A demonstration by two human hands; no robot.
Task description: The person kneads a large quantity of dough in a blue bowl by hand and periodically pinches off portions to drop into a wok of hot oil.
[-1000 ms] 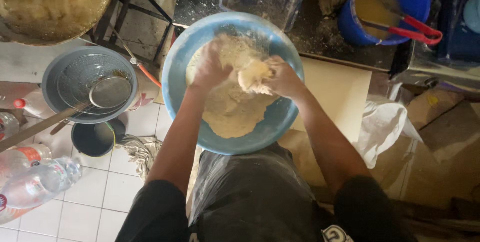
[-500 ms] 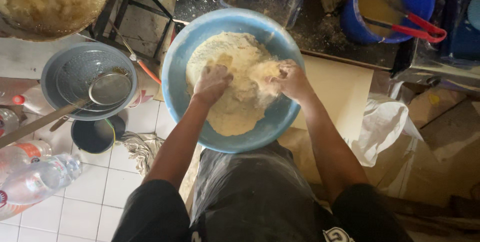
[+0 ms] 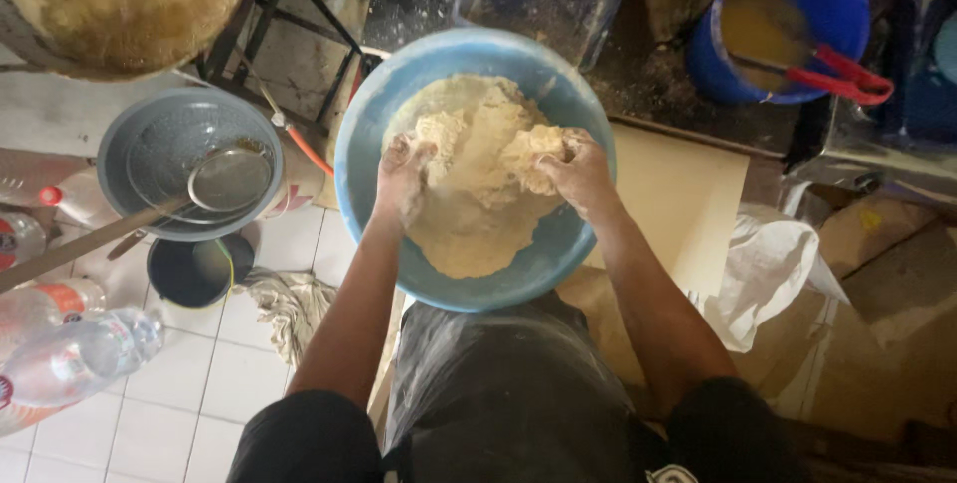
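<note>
Your hands work inside the light blue bowl, which sits in front of you and holds a pale, crumbly dough. Your left hand rests in the mix at the bowl's left side, fingers loosely curled and dusted with flour. Your right hand has its fingers closed around a clump of dough at the right side. A grey colander with a mesh skimmer stands to the left over the tiled floor.
</note>
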